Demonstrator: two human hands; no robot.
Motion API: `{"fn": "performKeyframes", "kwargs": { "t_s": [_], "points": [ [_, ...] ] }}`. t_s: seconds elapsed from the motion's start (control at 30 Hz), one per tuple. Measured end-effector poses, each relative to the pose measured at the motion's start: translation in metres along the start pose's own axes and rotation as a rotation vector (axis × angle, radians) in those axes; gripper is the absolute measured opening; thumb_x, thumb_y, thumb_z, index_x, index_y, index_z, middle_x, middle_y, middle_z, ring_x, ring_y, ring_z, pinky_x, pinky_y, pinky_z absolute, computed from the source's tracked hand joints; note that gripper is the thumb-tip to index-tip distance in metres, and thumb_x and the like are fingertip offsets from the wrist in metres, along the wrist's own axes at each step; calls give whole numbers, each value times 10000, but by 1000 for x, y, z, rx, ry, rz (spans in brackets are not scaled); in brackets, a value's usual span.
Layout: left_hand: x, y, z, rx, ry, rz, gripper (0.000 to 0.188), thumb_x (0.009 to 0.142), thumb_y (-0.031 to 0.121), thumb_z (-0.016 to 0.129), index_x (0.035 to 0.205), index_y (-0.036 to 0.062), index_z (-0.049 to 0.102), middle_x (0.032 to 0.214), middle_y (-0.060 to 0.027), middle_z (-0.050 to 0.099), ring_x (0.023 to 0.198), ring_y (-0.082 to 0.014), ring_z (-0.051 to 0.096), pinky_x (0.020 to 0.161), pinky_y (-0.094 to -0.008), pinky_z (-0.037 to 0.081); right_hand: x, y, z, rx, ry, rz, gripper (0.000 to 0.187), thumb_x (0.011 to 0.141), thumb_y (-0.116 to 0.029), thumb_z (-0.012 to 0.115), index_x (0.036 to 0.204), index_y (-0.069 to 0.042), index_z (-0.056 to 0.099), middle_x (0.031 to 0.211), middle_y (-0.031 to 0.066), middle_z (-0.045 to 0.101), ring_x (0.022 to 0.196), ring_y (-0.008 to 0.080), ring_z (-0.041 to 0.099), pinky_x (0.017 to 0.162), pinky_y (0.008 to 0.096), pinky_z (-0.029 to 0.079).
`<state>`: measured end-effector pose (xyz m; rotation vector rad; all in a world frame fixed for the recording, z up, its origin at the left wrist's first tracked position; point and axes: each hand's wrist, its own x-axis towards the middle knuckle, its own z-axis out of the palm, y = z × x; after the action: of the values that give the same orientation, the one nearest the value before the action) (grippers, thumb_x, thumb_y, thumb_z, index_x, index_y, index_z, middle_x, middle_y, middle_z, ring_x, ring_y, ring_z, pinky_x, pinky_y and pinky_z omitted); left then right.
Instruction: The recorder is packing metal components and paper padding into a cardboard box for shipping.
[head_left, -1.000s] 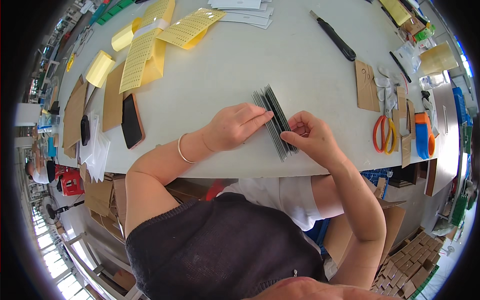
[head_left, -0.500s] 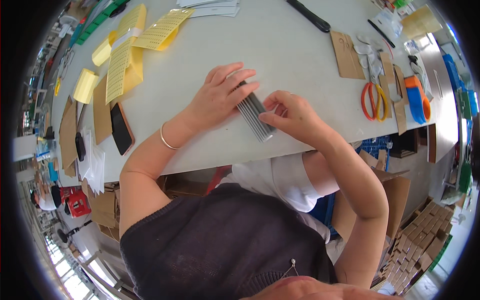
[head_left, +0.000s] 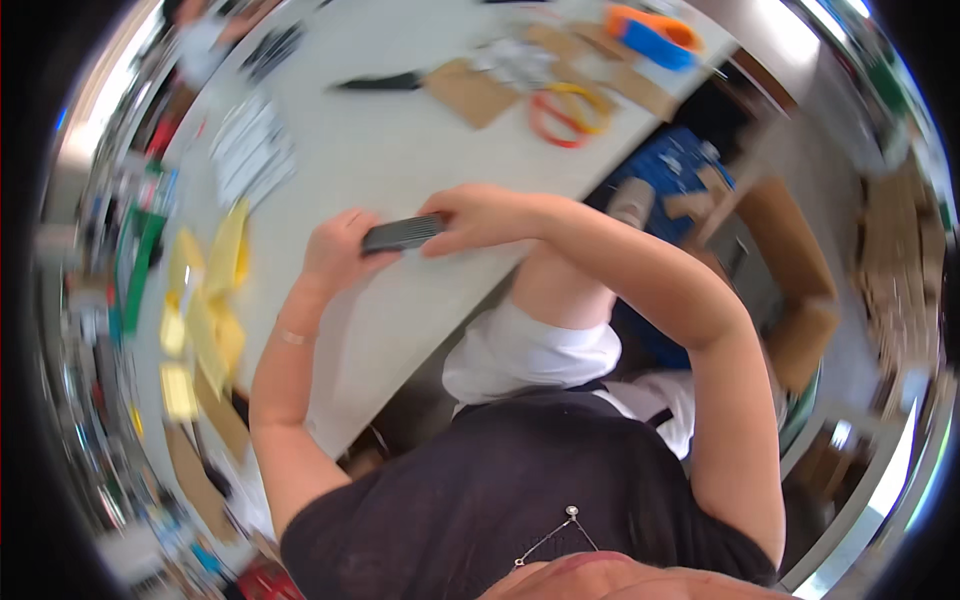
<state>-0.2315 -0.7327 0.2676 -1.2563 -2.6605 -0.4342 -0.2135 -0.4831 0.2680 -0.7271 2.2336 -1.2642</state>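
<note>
Both hands hold one thing together. From the head view, the left hand (head_left: 340, 250) and the right hand (head_left: 480, 215) each grip one end of a flat dark bundle of thin strips (head_left: 402, 233). Left fingers are curled around its left end, and right fingers pinch its right end. The bundle sits just above the pale grey surface (head_left: 400, 150), near the edge closest to the person. A thin bracelet (head_left: 293, 338) is on the left wrist.

Further away on the surface lie red-handled scissors (head_left: 565, 110), a black knife (head_left: 385, 82) and a brown cardboard piece (head_left: 472, 92). Yellow paper sheets (head_left: 215, 300) lie off to the left. The picture is blurry, so small details are hard to see.
</note>
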Motion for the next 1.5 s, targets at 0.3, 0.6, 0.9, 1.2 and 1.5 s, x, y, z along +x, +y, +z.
{"fn": "performKeyframes", "kwargs": {
  "t_s": [0.3,0.6,0.9,1.2,1.5],
  "points": [
    [107,77,8,-332,-132,-153,264,693,159,731,784,16,529,647,-90,524,559,-184,487,530,-313,401,-80,14,-41,436,665,81,537,687,-417,699,965,17,549,823,120,593,690,194,584,612,312,478],
    [217,281,56,-554,-480,119,243,732,171,704,850,-4,583,675,-89,583,606,-142,515,579,-285,419,-316,42,-60,442,894,273,363,720,-277,735,946,-30,595,789,65,626,641,117,588,569,233,491],
    [304,416,225,-556,-674,560,512,805,417,608,1088,-6,557,1038,-169,585,996,-261,557,837,-349,453,-522,108,-27,-57,1164,1100,409,675,-398,674,729,5,630,718,141,644,595,220,641,578,313,512],
    [299,536,369,-690,-1405,350,186,811,141,576,921,4,637,841,-82,641,729,-160,616,650,-262,497,-532,181,-19,-271,958,1660,270,672,-226,564,844,-65,695,896,162,660,869,302,640,754,371,513],
    [288,557,417,-1155,-1540,-240,135,876,84,490,910,-3,589,846,-101,617,753,-204,609,699,-320,526,-516,213,-33,-83,867,1805,247,740,-208,561,915,-90,689,977,105,660,933,252,634,763,347,513]
  ]
}}
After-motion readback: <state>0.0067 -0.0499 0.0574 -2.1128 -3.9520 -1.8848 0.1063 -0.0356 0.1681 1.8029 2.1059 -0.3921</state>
